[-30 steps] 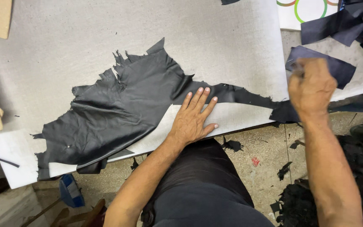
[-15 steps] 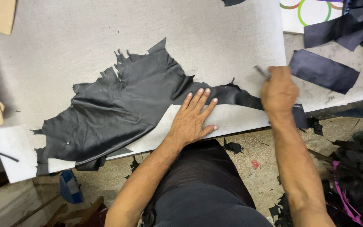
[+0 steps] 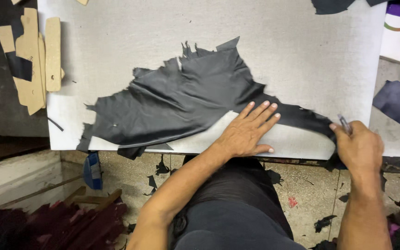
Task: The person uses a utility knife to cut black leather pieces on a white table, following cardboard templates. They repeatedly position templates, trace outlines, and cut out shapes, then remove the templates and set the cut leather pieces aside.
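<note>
A: Where is the black leather hide [image 3: 181, 99] kept?

B: It is spread on the grey cutting board [image 3: 116, 41], its narrow tail pinned by the left hand [image 3: 246, 134], fingers splayed flat.

A: And the cut?

B: A slim knife [image 3: 345, 124] is gripped in the closed right hand [image 3: 359, 148]; the hide is best held taut.

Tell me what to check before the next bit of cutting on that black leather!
1. Left hand flat, pinning the black leather: ok.
2. Right hand has a grip on the thin tool: ok.
3. Tool tip touching the leather strip's right end: cannot tell.
4. Left fingers apart from the tool: ok.
5. Leather lying smooth: not ok, wrinkled in the middle.
6. Leather fully on the grey board: not ok, its lower left corner hangs over the edge.
</note>
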`<state>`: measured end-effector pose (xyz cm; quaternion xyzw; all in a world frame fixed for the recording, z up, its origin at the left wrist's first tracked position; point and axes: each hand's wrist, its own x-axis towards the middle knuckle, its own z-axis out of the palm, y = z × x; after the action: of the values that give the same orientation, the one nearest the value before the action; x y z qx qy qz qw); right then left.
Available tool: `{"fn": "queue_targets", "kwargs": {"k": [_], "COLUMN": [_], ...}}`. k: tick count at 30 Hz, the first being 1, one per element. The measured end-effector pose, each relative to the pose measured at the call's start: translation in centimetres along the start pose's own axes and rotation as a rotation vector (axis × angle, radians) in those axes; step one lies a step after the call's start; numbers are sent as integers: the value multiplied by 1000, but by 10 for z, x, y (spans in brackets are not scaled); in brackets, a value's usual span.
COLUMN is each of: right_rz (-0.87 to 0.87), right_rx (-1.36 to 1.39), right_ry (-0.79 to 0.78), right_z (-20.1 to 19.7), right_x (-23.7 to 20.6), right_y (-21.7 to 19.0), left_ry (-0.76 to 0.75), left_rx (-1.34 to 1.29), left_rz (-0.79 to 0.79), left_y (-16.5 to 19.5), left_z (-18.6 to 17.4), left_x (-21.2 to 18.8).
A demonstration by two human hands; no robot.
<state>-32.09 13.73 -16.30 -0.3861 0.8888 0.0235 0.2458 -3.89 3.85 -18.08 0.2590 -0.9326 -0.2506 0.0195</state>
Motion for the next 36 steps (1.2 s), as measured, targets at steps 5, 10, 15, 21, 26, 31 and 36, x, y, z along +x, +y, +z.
{"fn": "queue_targets", "kwargs": {"k": [5,10,15,21,26,31,36], "right_rz": [41,-333,-328,-405,-451,-443,-258], "right_rx": [-85,-160,153,137,89,48,70], "right_ry": [-112,318,304,510,644,632,371], "right_z": [-10,-7,10,28,37,48,43], "right_x": [-3,-22,-24,-23,-28,-28,-16], "right_y": [17,-7,-31,-21,-23,-28,-10], "left_ry": [-17,96,540,690,626,758,620], "left_rx": [-26,-87,57,193,189,338,248], "left_rz": [52,48,-271,-499,-490,-445,-248], "left_y": [3,-12,-81,-138,-149,-159,-122], "left_z": [8,-1,-44,-65,-63,-72,-61], "left_x": [6,-10,-13,5,2,5,-10]}}
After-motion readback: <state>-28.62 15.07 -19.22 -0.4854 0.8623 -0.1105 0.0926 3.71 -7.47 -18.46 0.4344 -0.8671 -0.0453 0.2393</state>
